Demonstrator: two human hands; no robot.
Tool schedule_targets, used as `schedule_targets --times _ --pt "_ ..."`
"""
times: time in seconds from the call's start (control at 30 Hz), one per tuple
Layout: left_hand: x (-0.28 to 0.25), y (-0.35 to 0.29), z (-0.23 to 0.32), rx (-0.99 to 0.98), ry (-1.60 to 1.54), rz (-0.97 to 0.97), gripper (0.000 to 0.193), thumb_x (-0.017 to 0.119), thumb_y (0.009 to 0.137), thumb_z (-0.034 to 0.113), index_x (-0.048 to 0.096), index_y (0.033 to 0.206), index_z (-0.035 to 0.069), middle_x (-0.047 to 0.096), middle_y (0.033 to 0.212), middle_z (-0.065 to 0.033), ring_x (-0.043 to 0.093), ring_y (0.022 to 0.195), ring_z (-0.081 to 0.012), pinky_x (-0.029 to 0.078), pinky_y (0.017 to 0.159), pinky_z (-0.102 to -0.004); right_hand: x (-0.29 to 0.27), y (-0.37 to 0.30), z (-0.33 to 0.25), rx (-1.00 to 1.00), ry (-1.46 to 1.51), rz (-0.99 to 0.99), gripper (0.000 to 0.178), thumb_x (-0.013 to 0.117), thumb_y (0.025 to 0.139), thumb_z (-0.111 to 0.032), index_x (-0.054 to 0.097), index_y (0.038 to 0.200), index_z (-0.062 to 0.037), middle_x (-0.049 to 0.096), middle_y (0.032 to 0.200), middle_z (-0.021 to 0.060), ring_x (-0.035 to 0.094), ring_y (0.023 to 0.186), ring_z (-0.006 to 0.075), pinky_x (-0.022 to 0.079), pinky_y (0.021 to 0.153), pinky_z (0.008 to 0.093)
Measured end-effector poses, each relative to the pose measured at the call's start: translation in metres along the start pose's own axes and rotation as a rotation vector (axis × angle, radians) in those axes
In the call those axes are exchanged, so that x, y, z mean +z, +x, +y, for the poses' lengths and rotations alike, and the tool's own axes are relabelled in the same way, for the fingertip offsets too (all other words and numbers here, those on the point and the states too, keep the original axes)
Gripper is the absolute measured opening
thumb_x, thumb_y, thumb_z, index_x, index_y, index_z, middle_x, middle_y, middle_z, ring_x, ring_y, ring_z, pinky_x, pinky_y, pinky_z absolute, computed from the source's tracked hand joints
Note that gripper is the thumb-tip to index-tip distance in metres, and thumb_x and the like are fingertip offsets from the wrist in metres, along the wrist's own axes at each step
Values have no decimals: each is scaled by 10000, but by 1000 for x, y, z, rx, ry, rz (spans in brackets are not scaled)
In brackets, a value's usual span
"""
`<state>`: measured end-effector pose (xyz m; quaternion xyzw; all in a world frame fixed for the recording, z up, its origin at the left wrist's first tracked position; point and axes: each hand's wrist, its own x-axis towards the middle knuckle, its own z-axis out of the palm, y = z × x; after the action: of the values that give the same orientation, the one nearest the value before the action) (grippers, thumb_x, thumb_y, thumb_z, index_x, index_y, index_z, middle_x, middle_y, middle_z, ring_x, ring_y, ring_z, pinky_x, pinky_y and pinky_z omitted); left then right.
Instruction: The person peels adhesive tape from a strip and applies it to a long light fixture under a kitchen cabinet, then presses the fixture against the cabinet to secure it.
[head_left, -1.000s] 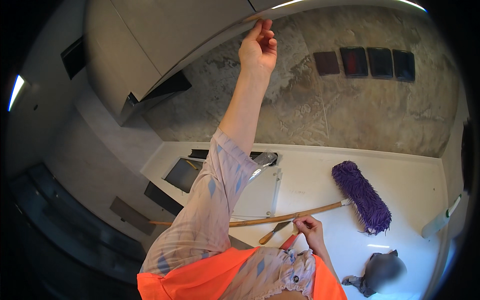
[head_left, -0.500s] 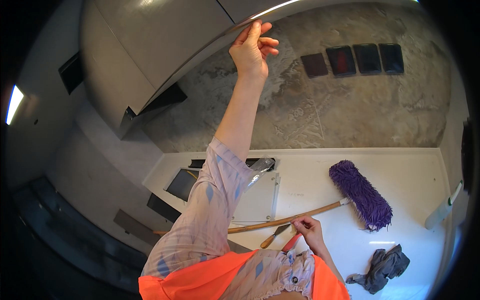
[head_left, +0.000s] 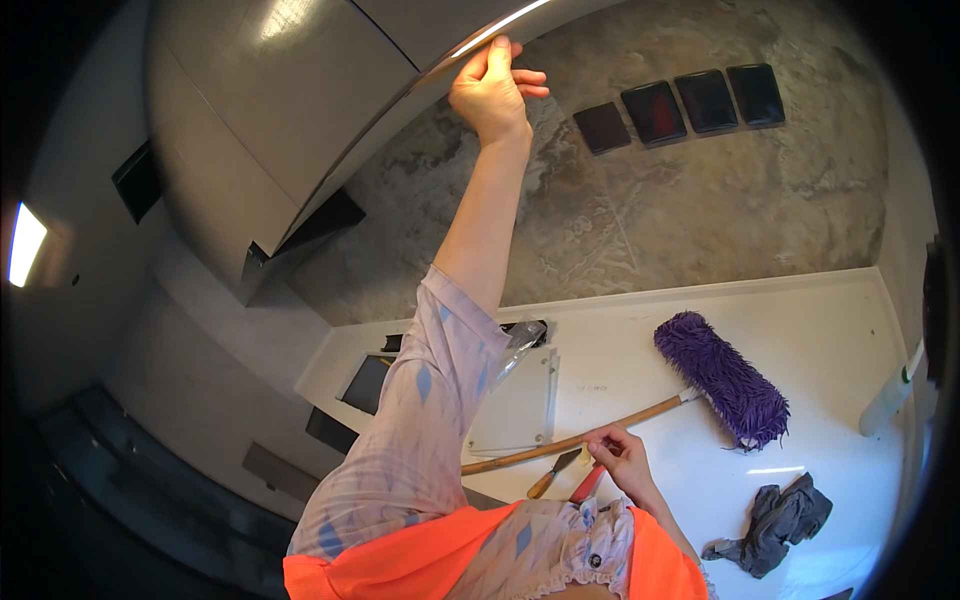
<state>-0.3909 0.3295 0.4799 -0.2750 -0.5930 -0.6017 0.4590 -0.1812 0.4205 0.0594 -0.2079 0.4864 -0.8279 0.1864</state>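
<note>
The half-curled left hand (head_left: 492,92), upper centre, has moved along the cabinet (head_left: 265,110), apparently following its edge; the pinched right hand (head_left: 622,462) is by the red tool (head_left: 587,486); both holds unclear.

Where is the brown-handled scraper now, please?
The scraper lies low in the head view, slightly right of centre, below the wooden pole and left of the red handle by the right hand.
</note>
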Motion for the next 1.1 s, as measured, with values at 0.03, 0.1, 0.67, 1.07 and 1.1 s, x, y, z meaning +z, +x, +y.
schedule_targets --times 0.03,0.1,0.67,1.07,1.1 --pt "3 -3 3 93 110 7 213 642 924 136 661 934 -76 681 867 -184 638 500 -205 516 371 -275 -1 0 0 -4 -6 5 103 663 892 -48 685 990 -28 558 869 9 543 739 80 500 639 230" --pt "7 -3 3 177 263 30 238 638 925 147 672 867 -81 687 810 -163 641 484 -188 513 376 -275 -3 -1 -1 -15 -15 7 94 660 893 -45 687 981 -28 557 867 11 543 739 80 497 639 226" --pt "-1 18 -23 595 748 167 212 629 884 142 654 777 -39 688 640 -83 675 577 -164 516 595 -282 -13 -8 2 -21 5 74 85 647 904 -57 690 967 -20 579 841 10 536 709 77 471 624 220" --pt "1 20 -32 698 698 221 227 647 866 147 657 736 -38 675 628 -96 630 543 -176 500 577 -305 -18 -10 9 -39 -2 102 89 655 898 -63 690 962 -13 596 863 21 542 693 76 464 612 220" --pt "2 18 -28 704 719 206 225 653 867 151 664 748 -38 675 631 -99 632 547 -182 500 578 -309 -20 -10 9 -26 -6 100 89 656 898 -66 690 960 -12 597 865 22 544 694 77 468 613 222"
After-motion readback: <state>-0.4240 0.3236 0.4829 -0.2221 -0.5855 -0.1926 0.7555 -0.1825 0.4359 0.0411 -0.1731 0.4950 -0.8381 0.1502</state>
